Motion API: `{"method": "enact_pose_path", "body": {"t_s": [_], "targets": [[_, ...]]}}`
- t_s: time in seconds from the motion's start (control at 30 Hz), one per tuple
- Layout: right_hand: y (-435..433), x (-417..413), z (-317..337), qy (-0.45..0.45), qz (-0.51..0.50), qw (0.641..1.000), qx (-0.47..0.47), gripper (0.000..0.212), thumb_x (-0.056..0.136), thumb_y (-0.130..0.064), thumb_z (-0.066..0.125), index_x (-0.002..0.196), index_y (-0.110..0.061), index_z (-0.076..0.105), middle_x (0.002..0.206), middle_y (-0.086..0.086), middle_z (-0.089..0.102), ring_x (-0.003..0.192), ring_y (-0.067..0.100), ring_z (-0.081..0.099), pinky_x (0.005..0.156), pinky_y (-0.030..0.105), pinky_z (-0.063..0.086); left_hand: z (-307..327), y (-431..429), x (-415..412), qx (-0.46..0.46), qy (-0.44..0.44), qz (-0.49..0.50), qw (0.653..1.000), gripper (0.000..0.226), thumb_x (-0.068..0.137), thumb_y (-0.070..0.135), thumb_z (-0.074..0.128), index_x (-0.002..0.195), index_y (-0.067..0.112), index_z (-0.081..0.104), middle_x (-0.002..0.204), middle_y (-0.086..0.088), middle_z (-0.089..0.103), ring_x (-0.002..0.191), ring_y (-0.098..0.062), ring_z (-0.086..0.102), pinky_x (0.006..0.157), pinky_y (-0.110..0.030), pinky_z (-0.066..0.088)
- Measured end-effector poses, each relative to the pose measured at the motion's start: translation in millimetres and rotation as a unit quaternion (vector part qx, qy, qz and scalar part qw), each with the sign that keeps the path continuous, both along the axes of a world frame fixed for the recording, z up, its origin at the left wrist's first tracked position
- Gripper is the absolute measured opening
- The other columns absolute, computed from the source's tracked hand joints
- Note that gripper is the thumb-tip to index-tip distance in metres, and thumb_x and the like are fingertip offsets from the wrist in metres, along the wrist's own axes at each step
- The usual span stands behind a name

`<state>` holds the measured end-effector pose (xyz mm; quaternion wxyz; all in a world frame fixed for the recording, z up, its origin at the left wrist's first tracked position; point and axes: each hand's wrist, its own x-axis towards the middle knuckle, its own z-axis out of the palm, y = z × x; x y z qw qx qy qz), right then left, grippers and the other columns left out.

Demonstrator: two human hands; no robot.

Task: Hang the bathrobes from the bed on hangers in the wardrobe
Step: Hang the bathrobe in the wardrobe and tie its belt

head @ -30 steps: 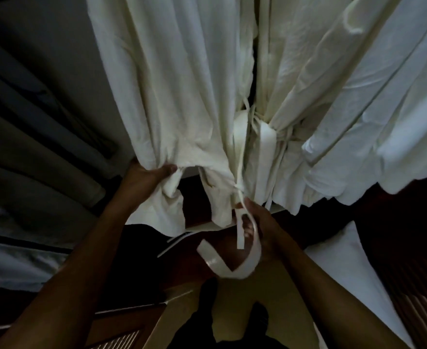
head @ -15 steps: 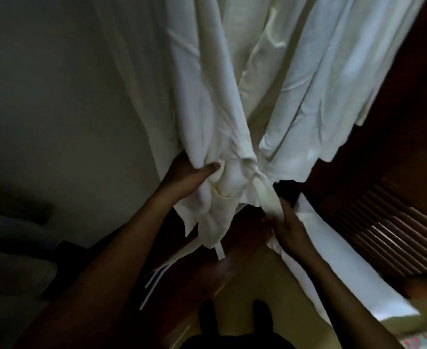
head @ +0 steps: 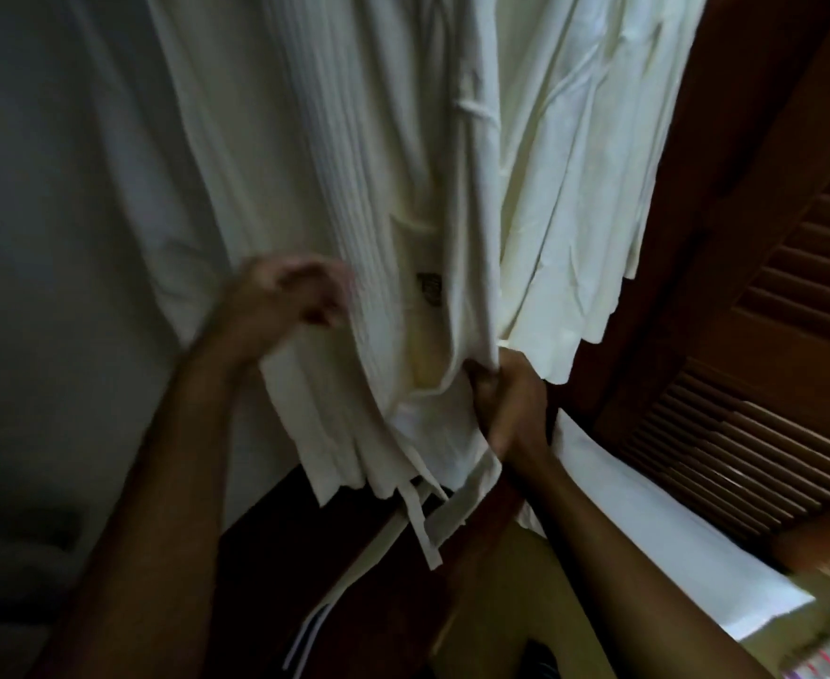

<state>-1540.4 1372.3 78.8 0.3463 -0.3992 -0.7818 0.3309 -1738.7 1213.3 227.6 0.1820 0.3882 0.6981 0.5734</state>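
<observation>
A white ribbed bathrobe [head: 354,188] with a small dark emblem hangs from above, its top out of view. Against its right side hangs a second, smoother white bathrobe [head: 579,188]. My right hand [head: 510,409] grips a bunched fold at the ribbed robe's lower front edge. Loose belt ends [head: 422,526] dangle below the hem. My left hand [head: 285,306] is blurred, fingers curled, in front of the robe's left edge; whether it holds cloth is unclear. No hangers are in view.
A dark wooden louvred wardrobe door [head: 770,409] stands at the right. A pale wall [head: 60,237] fills the left. A white panel [head: 648,507] runs below my right arm, over a yellowish floor [head: 515,605].
The view has shifted right and up. My left hand has come off the bunched hem and moved up and left. My right hand has closed on the robe's front edge.
</observation>
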Motion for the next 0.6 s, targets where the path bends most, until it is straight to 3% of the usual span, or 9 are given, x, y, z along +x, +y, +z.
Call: {"method": "enact_pose_path", "body": {"t_s": [0.03, 0.1, 0.17, 0.2, 0.27, 0.3, 0.37, 0.47, 0.6], "targets": [[3, 3, -1, -0.004, -0.004, 1.000, 0.007, 0.018, 0.097, -0.029, 0.061, 0.099, -0.012, 0.069, 0.098, 0.010, 0.066, 0.094, 0.027, 0.061, 0.070, 0.028, 0.034, 13, -12, -20, 0.099, -0.009, 0.107, 0.989, 0.015, 0.097, 0.005, 0.060, 0.096, 0.016, 0.071, 0.069, 0.007, 0.071, 0.061, -0.008, 0.065, 0.061, -0.024, 0.056], [9, 6, -4, -0.007, -0.009, 1.000, 0.019, 0.020, 0.098, -0.027, 0.061, 0.104, -0.009, 0.068, 0.102, 0.012, 0.065, 0.097, 0.030, 0.061, 0.074, 0.029, 0.037, 23, -29, -65, 0.230, 0.032, 0.316, 0.920, 0.009, 0.088, 0.014, 0.063, 0.096, 0.009, 0.066, 0.074, 0.007, 0.066, 0.064, -0.008, 0.059, 0.062, -0.034, 0.053], [15, 5, -8, -0.006, -0.006, 1.000, 0.006, 0.024, 0.096, -0.028, 0.061, 0.107, -0.008, 0.068, 0.104, 0.013, 0.066, 0.099, 0.032, 0.061, 0.080, 0.034, 0.046, 18, -40, -107, 0.236, 0.071, 0.436, 0.865, 0.042, 0.082, 0.032, 0.071, 0.114, 0.008, 0.058, 0.106, -0.001, 0.063, 0.091, -0.010, 0.060, 0.086, -0.039, 0.055], [18, 4, -9, -0.007, -0.006, 1.000, -0.002, 0.027, 0.094, -0.031, 0.060, 0.107, -0.008, 0.067, 0.103, 0.013, 0.066, 0.100, 0.033, 0.062, 0.082, 0.038, 0.049, 15, -42, -124, 0.198, 0.061, 0.451, 0.868, 0.063, 0.081, 0.043, 0.074, 0.130, 0.011, 0.052, 0.127, -0.002, 0.057, 0.110, -0.010, 0.057, 0.100, -0.035, 0.050], [22, 2, -9, -0.009, -0.004, 1.000, -0.007, 0.032, 0.090, -0.038, 0.056, 0.104, -0.010, 0.066, 0.098, 0.010, 0.066, 0.096, 0.032, 0.063, 0.081, 0.044, 0.053, 13, -41, -147, 0.085, 0.026, 0.392, 0.916, 0.106, 0.075, 0.067, 0.077, 0.158, 0.023, 0.028, 0.159, 0.003, 0.035, 0.143, -0.011, 0.039, 0.118, -0.028, 0.033], [25, 0, -10, -0.006, -0.003, 1.000, -0.008, 0.030, 0.089, -0.037, 0.056, 0.101, -0.011, 0.066, 0.095, 0.009, 0.066, 0.093, 0.030, 0.063, 0.079, 0.045, 0.054, 10, -39, -154, 0.033, 0.003, 0.327, 0.944, 0.116, 0.071, 0.073, 0.078, 0.161, 0.026, 0.023, 0.162, 0.006, 0.034, 0.146, -0.010, 0.036, 0.120, -0.029, 0.031], [28, -3, -9, -0.002, 0.003, 1.000, 0.003, 0.019, 0.090, -0.028, 0.058, 0.093, -0.010, 0.064, 0.090, 0.007, 0.065, 0.088, 0.028, 0.063, 0.075, 0.044, 0.053, 4, -35, -152, -0.018, -0.072, 0.171, 0.982, 0.106, 0.068, 0.069, 0.081, 0.154, 0.024, 0.040, 0.145, 0.009, 0.058, 0.130, -0.007, 0.056, 0.110, -0.031, 0.044], [25, -9, -7, -0.001, 0.022, 1.000, -0.005, 0.034, 0.089, -0.037, 0.054, 0.109, -0.011, 0.064, 0.106, 0.011, 0.064, 0.102, 0.031, 0.062, 0.086, 0.046, 0.054, -21, -29, -129, -0.015, -0.199, 0.016, 0.980, 0.098, 0.052, 0.055, 0.096, 0.136, 0.017, 0.060, 0.126, -0.005, 0.072, 0.115, -0.018, 0.069, 0.092, -0.032, 0.057], [8, -27, 2, 0.025, 0.106, 0.994, -0.006, 0.051, 0.095, -0.041, 0.051, 0.134, -0.009, 0.057, 0.134, 0.017, 0.053, 0.128, 0.033, 0.049, 0.108, 0.048, 0.043, -44, -4, -85, -0.058, -0.095, 0.038, 0.993, 0.082, 0.060, 0.034, 0.098, 0.132, 0.014, 0.064, 0.125, -0.004, 0.072, 0.118, -0.019, 0.067, 0.104, -0.039, 0.053]]}}
